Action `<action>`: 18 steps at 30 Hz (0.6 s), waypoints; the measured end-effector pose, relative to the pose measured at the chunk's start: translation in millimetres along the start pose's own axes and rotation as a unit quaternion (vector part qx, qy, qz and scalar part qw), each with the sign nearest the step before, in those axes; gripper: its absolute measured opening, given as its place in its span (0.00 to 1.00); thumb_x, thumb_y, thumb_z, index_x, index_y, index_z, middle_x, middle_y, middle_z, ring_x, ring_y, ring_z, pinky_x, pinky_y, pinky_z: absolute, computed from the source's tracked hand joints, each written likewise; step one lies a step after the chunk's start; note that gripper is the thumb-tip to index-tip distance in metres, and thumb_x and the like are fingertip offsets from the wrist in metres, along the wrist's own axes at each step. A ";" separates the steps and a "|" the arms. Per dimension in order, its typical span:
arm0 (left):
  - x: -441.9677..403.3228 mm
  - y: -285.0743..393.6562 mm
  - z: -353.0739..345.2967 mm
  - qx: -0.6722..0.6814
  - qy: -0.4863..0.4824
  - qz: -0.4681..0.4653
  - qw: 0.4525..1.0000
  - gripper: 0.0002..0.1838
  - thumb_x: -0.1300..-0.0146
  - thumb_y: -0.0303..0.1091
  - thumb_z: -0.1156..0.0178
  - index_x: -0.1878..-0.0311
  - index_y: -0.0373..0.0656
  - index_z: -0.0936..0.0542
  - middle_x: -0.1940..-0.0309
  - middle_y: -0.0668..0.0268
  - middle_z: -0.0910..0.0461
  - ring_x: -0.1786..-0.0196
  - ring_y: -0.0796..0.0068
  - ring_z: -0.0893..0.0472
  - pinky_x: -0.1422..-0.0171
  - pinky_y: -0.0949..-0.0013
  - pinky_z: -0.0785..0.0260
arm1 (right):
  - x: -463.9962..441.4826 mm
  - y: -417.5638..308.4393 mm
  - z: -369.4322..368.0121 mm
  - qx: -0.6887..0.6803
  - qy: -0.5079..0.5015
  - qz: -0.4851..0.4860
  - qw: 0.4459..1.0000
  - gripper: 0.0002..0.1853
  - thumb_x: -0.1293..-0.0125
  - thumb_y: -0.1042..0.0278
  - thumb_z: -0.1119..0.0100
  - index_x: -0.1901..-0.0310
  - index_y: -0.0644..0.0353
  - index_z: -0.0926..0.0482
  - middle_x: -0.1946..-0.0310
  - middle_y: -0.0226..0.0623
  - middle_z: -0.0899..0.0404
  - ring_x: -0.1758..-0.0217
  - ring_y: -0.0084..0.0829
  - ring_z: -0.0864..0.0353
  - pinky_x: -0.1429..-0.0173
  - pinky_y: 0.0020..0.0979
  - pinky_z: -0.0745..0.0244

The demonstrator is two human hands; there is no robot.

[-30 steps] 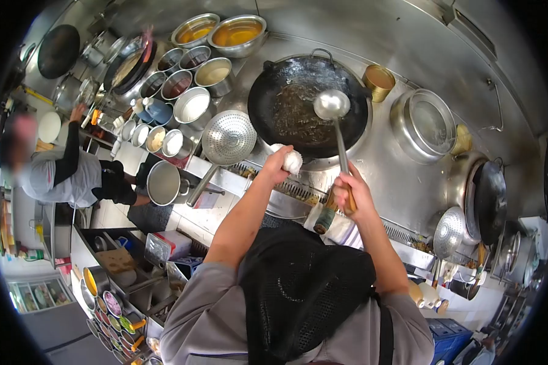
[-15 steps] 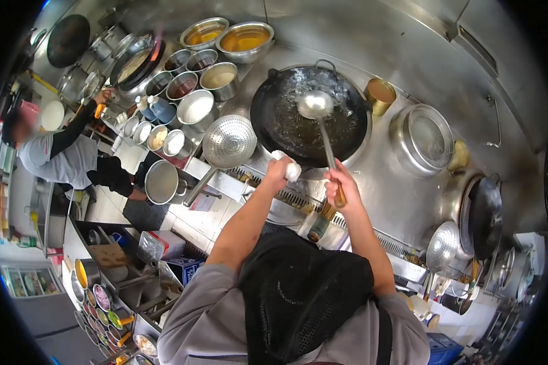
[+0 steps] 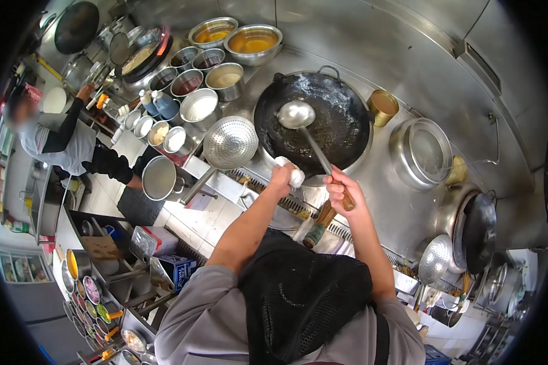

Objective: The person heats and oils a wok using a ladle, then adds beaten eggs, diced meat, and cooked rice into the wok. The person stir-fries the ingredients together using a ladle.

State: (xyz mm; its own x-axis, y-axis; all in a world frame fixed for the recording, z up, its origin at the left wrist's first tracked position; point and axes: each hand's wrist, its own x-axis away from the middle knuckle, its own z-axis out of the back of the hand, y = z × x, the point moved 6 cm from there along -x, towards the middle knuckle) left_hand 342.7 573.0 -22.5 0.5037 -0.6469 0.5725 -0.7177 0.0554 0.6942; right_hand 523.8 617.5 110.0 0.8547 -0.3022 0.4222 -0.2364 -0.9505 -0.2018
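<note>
My left hand [image 3: 282,177] is closed around a white cloth [image 3: 296,177] at the near rim of a large black wok [image 3: 341,143]. Fingers of my right hand [image 3: 347,193] wrap round the wooden handle of a metal ladle [image 3: 298,115]. The ladle's bowl is over the left part of the wok, above dark, shiny liquid. Left of the wok lies a perforated strainer [image 3: 230,143], its handle pointing toward the near edge. A bamboo brush [image 3: 321,224] sits below my hands, at the counter's front edge.
Metal pots of sauces and powders [image 3: 224,81] and two bowls of yellow liquid [image 3: 252,41] stand at the back left. An open can [image 3: 383,107] and stacked metal basins [image 3: 421,152] are on the right. Another person [image 3: 61,140] stands at the far left beside a second wok.
The ladle's bowl has moved left across the wok, and my right hand has shifted slightly left with it. The camera view has turned a little. My left hand still grips the cloth.
</note>
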 end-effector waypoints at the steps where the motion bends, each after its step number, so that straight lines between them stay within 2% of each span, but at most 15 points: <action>1: 2.2 0.6 -1.6 0.003 -0.008 0.001 1.000 0.08 0.43 0.24 0.43 0.60 0.35 0.24 0.69 0.58 0.22 0.68 0.60 0.19 0.65 0.55 0.24 | -7.1 -5.2 5.0 0.024 0.006 0.046 0.999 0.20 0.28 0.72 0.48 0.37 0.50 0.35 0.70 0.33 0.28 0.80 0.18 0.32 0.81 0.20 0.34; 2: 3.6 2.2 -3.1 0.007 -0.015 0.000 1.000 0.08 0.43 0.24 0.43 0.60 0.34 0.23 0.69 0.58 0.22 0.68 0.60 0.18 0.65 0.55 0.24 | -3.9 -4.7 15.8 0.088 0.043 0.087 0.991 0.29 0.29 0.73 0.49 0.29 0.47 0.44 0.70 0.33 0.28 0.80 0.20 0.32 0.81 0.22 0.34; 3: 3.7 2.3 -2.5 0.009 -0.014 -0.002 1.000 0.08 0.43 0.24 0.43 0.60 0.34 0.23 0.69 0.58 0.22 0.68 0.60 0.18 0.65 0.55 0.24 | 5.2 1.0 15.8 0.090 0.041 0.085 0.991 0.29 0.29 0.73 0.49 0.29 0.47 0.44 0.70 0.33 0.28 0.80 0.20 0.32 0.81 0.22 0.34; 5: 3.9 -2.1 -2.1 0.010 -0.008 -0.015 1.000 0.08 0.43 0.24 0.44 0.60 0.34 0.23 0.69 0.58 0.21 0.69 0.60 0.18 0.66 0.55 0.25 | 35.6 5.7 10.4 0.149 0.095 0.109 0.978 0.36 0.29 0.74 0.50 0.25 0.45 0.53 0.69 0.34 0.30 0.79 0.20 0.32 0.81 0.23 0.35; 6: 9.6 0.3 -4.6 0.006 0.002 -0.023 1.000 0.07 0.42 0.24 0.45 0.61 0.34 0.23 0.70 0.58 0.21 0.70 0.61 0.19 0.68 0.56 0.26 | 52.6 9.1 -0.3 0.149 0.096 0.107 0.978 0.36 0.29 0.74 0.50 0.25 0.45 0.53 0.69 0.34 0.30 0.79 0.20 0.32 0.81 0.23 0.35; 8: 7.3 -2.2 -3.3 0.003 -0.006 -0.030 1.000 0.06 0.42 0.24 0.46 0.62 0.34 0.23 0.70 0.59 0.21 0.71 0.62 0.19 0.69 0.57 0.26 | 84.7 15.2 -21.3 0.140 0.133 0.066 0.979 0.38 0.29 0.74 0.51 0.24 0.44 0.56 0.69 0.34 0.32 0.79 0.19 0.34 0.81 0.22 0.37; 9: 6.5 -2.8 -4.2 -0.001 -0.015 -0.040 0.999 0.06 0.42 0.24 0.46 0.62 0.35 0.23 0.71 0.59 0.21 0.71 0.63 0.20 0.69 0.58 0.27 | 91.3 13.4 -30.2 0.140 0.135 0.065 0.979 0.38 0.29 0.74 0.51 0.24 0.44 0.56 0.69 0.34 0.32 0.79 0.19 0.34 0.81 0.22 0.37; 11: 14.3 1.4 -7.7 0.000 -0.001 -0.030 1.000 0.05 0.43 0.24 0.46 0.63 0.35 0.23 0.71 0.59 0.22 0.72 0.63 0.20 0.70 0.58 0.27 | 96.2 22.6 -46.6 0.078 0.079 -0.013 0.994 0.35 0.29 0.74 0.51 0.25 0.44 0.53 0.68 0.35 0.33 0.79 0.18 0.35 0.81 0.20 0.39; 12: 17.0 2.9 -8.6 0.001 0.013 -0.021 1.000 0.05 0.43 0.24 0.45 0.64 0.36 0.23 0.72 0.60 0.22 0.72 0.64 0.20 0.70 0.59 0.27 | 89.1 22.4 -49.8 0.066 0.060 -0.038 0.995 0.32 0.29 0.73 0.50 0.27 0.45 0.49 0.69 0.33 0.32 0.80 0.18 0.34 0.81 0.20 0.38; 13: 14.9 1.6 -8.6 0.001 0.012 -0.022 1.000 0.05 0.43 0.24 0.45 0.64 0.36 0.23 0.72 0.60 0.22 0.72 0.64 0.20 0.70 0.59 0.27 | 75.7 15.9 -40.7 0.066 0.060 -0.037 0.995 0.32 0.29 0.73 0.50 0.27 0.45 0.49 0.69 0.33 0.32 0.80 0.18 0.34 0.81 0.20 0.38; 15: 10.8 -1.5 -5.2 0.010 0.017 -0.041 0.999 0.05 0.43 0.24 0.45 0.64 0.36 0.23 0.72 0.60 0.22 0.72 0.64 0.20 0.69 0.59 0.27 | 38.6 9.5 -16.8 -0.012 -0.033 -0.070 0.997 0.28 0.29 0.72 0.48 0.30 0.45 0.43 0.69 0.33 0.31 0.80 0.18 0.33 0.81 0.20 0.37; 16: 12.7 -0.5 -5.8 0.008 0.015 -0.040 0.999 0.05 0.43 0.24 0.45 0.64 0.36 0.23 0.72 0.60 0.22 0.72 0.64 0.20 0.69 0.59 0.27 | 20.3 6.8 -4.2 -0.014 -0.033 -0.068 0.997 0.28 0.29 0.72 0.48 0.30 0.45 0.43 0.69 0.33 0.31 0.80 0.18 0.33 0.81 0.20 0.37; 18: 14.5 1.0 -6.8 0.005 0.019 -0.030 0.999 0.05 0.43 0.23 0.45 0.63 0.36 0.23 0.71 0.60 0.22 0.71 0.64 0.20 0.68 0.59 0.26 | -5.3 -5.5 11.0 0.043 0.010 0.028 0.999 0.32 0.29 0.70 0.46 0.28 0.44 0.45 0.70 0.33 0.29 0.81 0.20 0.32 0.82 0.23 0.36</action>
State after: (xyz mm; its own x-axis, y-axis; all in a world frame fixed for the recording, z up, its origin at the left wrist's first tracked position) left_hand 352.6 568.8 -10.6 0.5636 -0.6196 0.5463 -0.6900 0.0105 0.7238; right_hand 525.6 625.1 99.2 0.8319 -0.3566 0.4251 -0.2425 -0.9228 -0.2996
